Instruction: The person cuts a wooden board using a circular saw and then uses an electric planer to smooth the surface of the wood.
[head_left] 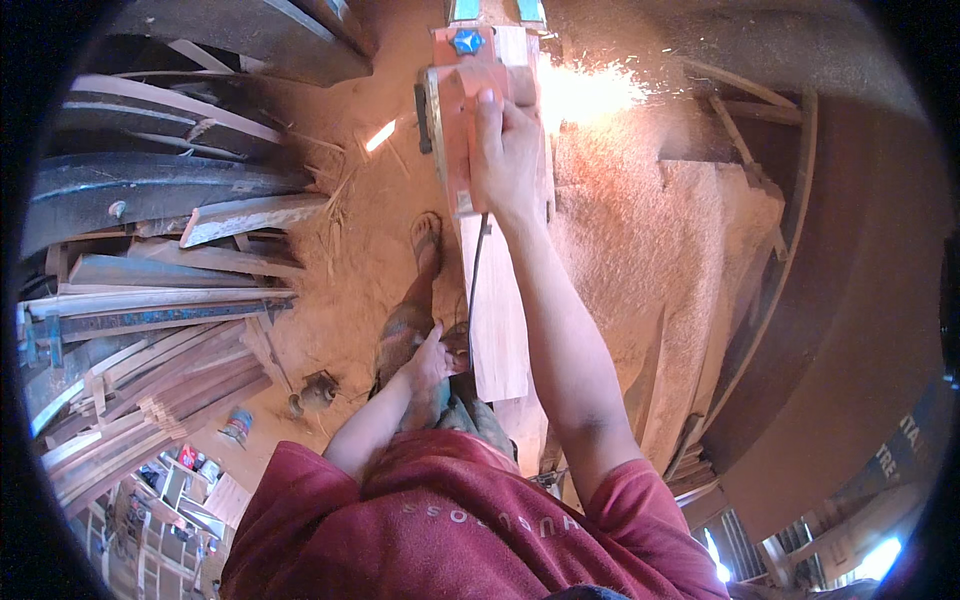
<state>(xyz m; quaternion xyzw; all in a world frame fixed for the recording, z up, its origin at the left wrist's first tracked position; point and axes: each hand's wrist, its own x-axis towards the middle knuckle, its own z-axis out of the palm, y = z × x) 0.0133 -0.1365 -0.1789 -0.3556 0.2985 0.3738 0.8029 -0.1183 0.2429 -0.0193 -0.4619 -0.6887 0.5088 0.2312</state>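
Note:
An orange-red electric planer (458, 130) with a blue front knob (467, 41) rests on a long pale wooden board (497, 330). My right hand (507, 150) is wrapped round its handle, arm stretched forward. Bright shavings (600, 88) spray out from the planer's right side. From its rear, a black power cord (476, 280) runs back along the board toward me. Close to my thigh, my left hand (434, 358) is closed at the cord; its fingertips are partly hidden.
Stacked boards and curved timbers (170, 220) line the left side. Sawdust (630, 260) covers the floor and heaps up on the right, beside a large brown curved panel (830, 330). My sandalled foot (427, 235) stands left of the board. A small can (237, 425) sits at lower left.

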